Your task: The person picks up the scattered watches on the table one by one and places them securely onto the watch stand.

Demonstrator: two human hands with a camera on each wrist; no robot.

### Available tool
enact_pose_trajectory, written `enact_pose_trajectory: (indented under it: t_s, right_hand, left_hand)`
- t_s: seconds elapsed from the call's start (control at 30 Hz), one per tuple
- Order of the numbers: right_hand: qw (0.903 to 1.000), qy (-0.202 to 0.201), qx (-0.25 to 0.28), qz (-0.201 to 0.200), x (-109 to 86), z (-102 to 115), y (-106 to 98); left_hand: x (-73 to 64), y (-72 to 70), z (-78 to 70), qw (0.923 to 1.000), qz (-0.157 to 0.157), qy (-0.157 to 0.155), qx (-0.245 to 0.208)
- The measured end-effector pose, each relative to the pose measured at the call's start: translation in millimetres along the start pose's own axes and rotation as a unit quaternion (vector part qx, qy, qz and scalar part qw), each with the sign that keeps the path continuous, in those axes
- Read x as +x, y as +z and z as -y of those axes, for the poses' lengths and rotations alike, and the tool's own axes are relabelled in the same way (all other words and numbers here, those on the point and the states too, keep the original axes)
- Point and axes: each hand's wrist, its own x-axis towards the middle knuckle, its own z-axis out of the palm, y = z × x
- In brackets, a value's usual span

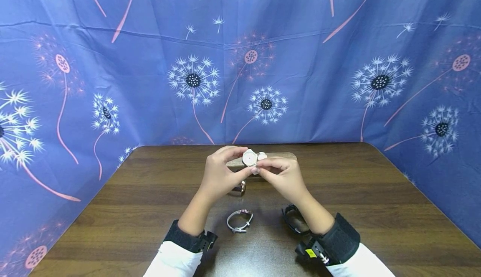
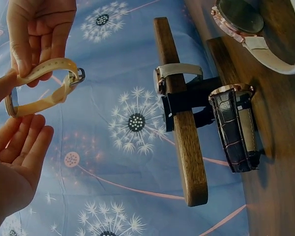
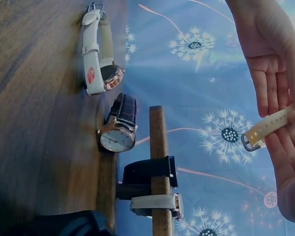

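A watch [image 1: 249, 158] with a white face is held up above the back of the table, between both hands. My left hand [image 1: 221, 170] holds its case side with thumb and fingers. Beside it my right hand [image 1: 284, 177] pinches the band with thumb and index finger. In the left wrist view the cream strap [image 2: 45, 70] forms a loop, with a metal buckle [image 2: 79, 75] at one end. The right wrist view shows the holed strap [image 3: 270, 127] between the two hands, the watch face being hidden there.
A wooden bar stand [image 2: 189, 157] behind the hands carries a white-strapped watch [image 2: 179, 71] and a black-strapped one [image 2: 189, 101]. On the table lie a dark brown leather watch [image 3: 119, 132], a white-strapped watch [image 1: 240, 229] and, by the right forearm, a black watch [image 1: 288, 218].
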Motion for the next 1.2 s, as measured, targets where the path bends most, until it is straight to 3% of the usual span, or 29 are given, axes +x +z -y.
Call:
enact_pose_trajectory:
  t_s: [0.27,0.43,0.6,0.97,1.2]
  right_hand:
    - [0.999,0.04,-0.001,0.02,-1.0,-1,-1]
    - [0.997,0.061,0.024,0.041,0.2,-1,-3]
    - [0.9956,0.066,0.037,0.056,2.7,-3,-10]
    - [0.9951,0.075,-0.024,0.061,7.7,-7,-36]
    - [0.994,0.047,-0.074,0.065,11.5,-16,-59]
  left_hand:
    - [0.0,-1.9,2.0,0.9981,0.002,0.041,0.047]
    - [-0.2,-2.5,4.3,0.9956,-0.002,0.068,0.063]
    - [0.4,-5.5,6.8,0.9933,-0.008,0.088,0.074]
    - [1.9,-16.8,20.4,0.9937,-0.004,0.058,0.096]
    - [0.7,-25.8,29.7,0.9959,-0.007,0.033,0.084]
